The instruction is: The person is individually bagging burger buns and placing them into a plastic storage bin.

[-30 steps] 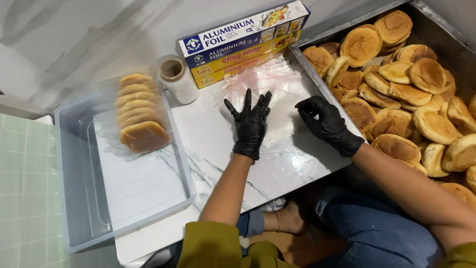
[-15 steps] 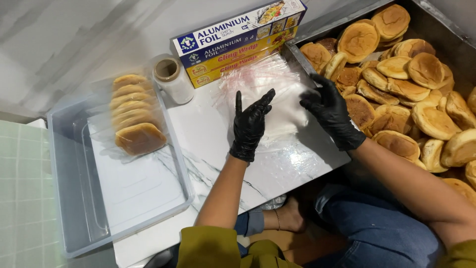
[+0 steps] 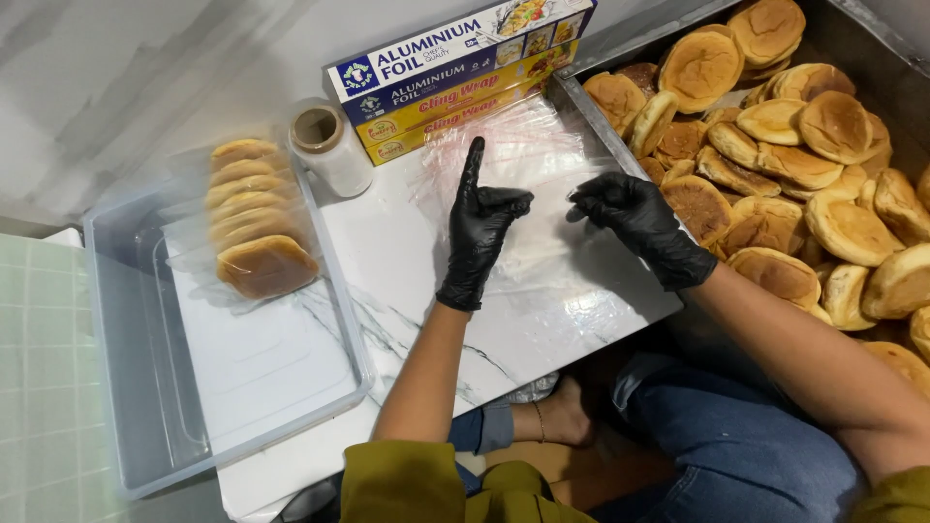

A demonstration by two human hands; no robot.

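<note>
Head cam looking straight down: both hands in black gloves are working a sheet of clear cling film (image 3: 528, 208) that's laid flat on the white marble counter (image 3: 407, 261). Left hand (image 3: 480, 228) rests on the film with the index finger pointing straight up toward the boxes and the other fingers curled in, thumb bent across, so it's not gripping anything, just pressing down. Right hand (image 3: 635, 218) sits at the film's right edge with the fingertips bunched together; looks like it's pinching the film there, but the film is so see-through I can't tell for sure.

Just past the film, against the wall, are two long boxes stacked: a blue foil box (image 3: 455, 44) on top and a yellow wrap box (image 3: 465, 107) under it. A small roll (image 3: 329, 145) stands upright beside them. Off to the right there's a metal tray (image 3: 591, 107) heaped with burger buns (image 3: 775, 165). On the left, a clear plastic tub (image 3: 126, 387) holds a row of wrapped buns (image 3: 252, 218) leaning on edge.
</note>
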